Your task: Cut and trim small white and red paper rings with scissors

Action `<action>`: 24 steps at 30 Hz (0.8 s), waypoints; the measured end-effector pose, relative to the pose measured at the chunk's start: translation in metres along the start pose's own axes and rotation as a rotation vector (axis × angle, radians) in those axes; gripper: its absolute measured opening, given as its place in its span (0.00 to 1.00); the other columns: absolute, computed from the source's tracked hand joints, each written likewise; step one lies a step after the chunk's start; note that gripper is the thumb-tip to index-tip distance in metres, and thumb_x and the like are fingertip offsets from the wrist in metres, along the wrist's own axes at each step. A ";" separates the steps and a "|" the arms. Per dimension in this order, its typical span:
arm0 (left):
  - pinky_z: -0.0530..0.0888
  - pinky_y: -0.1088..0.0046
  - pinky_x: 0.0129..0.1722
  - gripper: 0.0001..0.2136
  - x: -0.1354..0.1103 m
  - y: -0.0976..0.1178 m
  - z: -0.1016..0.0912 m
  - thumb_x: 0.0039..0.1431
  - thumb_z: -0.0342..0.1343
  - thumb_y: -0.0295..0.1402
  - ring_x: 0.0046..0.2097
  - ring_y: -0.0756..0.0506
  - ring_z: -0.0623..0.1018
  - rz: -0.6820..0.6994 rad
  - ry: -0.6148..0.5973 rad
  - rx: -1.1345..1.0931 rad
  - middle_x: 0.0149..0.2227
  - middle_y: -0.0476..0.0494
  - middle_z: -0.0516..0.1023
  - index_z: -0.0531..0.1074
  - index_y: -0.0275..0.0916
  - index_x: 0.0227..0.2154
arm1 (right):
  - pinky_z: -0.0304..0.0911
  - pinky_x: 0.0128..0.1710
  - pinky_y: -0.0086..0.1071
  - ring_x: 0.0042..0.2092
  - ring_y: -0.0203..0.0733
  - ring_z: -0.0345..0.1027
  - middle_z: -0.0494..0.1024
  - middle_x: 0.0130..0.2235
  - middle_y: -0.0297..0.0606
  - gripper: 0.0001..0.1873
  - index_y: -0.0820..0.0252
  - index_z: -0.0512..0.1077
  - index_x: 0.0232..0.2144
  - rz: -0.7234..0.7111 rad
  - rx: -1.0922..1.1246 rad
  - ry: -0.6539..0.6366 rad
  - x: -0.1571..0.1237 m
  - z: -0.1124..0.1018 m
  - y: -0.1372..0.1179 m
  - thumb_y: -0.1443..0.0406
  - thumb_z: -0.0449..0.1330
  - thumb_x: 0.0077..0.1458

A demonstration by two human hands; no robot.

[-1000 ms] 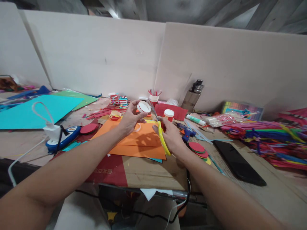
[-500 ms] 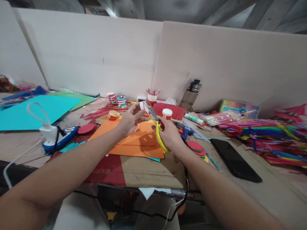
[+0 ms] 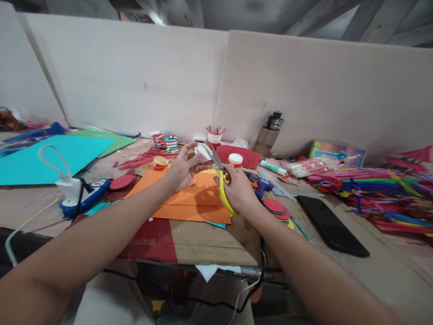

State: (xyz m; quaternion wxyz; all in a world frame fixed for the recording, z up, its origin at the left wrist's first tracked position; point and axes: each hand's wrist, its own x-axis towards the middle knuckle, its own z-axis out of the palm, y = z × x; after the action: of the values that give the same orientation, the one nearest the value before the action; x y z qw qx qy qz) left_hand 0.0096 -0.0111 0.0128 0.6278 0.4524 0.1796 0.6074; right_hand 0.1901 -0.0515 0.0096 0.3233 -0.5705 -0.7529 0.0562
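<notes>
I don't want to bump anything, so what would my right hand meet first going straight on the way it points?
Likely the white round piece in your left hand: the scissors in your right hand point toward it. Whether the blades touch it is unclear.

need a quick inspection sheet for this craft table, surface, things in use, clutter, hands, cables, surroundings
Surface: red-and-brown cardboard under orange sheets
Job's things: yellow-handled scissors; small white piece
Clutter: black phone, stacked discs and colourful bundles at right
Hands: left hand holds the white piece; right hand holds the scissors, blades at the piece, contact unclear
Cables: white cable at far left; black cable at the near edge
Surroundings: white panels behind, grey beams above; other people: nothing seen
</notes>
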 end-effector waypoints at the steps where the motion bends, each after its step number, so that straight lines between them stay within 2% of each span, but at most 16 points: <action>1: 0.78 0.71 0.39 0.25 0.000 0.000 0.000 0.46 0.70 0.34 0.37 0.49 0.81 0.019 0.002 0.003 0.38 0.52 0.77 0.63 0.44 0.45 | 0.63 0.39 0.36 0.38 0.45 0.66 0.71 0.39 0.43 0.24 0.57 0.69 0.56 -0.003 0.013 -0.005 0.000 0.000 -0.001 0.63 0.57 0.57; 5: 0.78 0.68 0.44 0.24 -0.003 0.000 0.002 0.47 0.69 0.30 0.44 0.49 0.79 0.060 -0.005 0.039 0.44 0.52 0.75 0.64 0.45 0.44 | 0.63 0.40 0.37 0.38 0.45 0.66 0.71 0.40 0.42 0.24 0.55 0.68 0.57 -0.014 0.022 -0.004 -0.002 -0.001 -0.005 0.62 0.56 0.58; 8: 0.77 0.68 0.45 0.23 -0.005 0.000 0.005 0.47 0.70 0.31 0.45 0.49 0.77 0.064 -0.028 0.071 0.48 0.50 0.74 0.67 0.44 0.44 | 0.63 0.42 0.38 0.40 0.47 0.66 0.71 0.40 0.44 0.23 0.57 0.69 0.56 -0.029 0.023 0.016 -0.002 -0.001 -0.005 0.60 0.55 0.60; 15: 0.76 0.74 0.41 0.23 -0.006 -0.003 0.008 0.44 0.71 0.34 0.43 0.50 0.76 0.076 -0.027 0.123 0.45 0.47 0.75 0.69 0.41 0.43 | 0.63 0.39 0.36 0.38 0.46 0.66 0.71 0.39 0.43 0.23 0.56 0.68 0.57 -0.060 0.002 0.024 0.000 0.001 0.000 0.63 0.55 0.59; 24: 0.77 0.75 0.40 0.25 -0.005 -0.002 0.006 0.43 0.72 0.35 0.39 0.52 0.76 0.092 -0.029 0.132 0.44 0.48 0.75 0.69 0.40 0.43 | 0.62 0.37 0.35 0.36 0.44 0.66 0.74 0.38 0.42 0.22 0.57 0.70 0.55 -0.083 0.026 -0.009 0.001 -0.004 -0.001 0.64 0.55 0.58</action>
State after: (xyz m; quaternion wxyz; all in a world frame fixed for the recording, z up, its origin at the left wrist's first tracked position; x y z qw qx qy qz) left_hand 0.0148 -0.0172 0.0130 0.5706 0.5094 0.1888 0.6158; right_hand 0.1911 -0.0517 0.0139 0.3294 -0.5343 -0.7765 0.0551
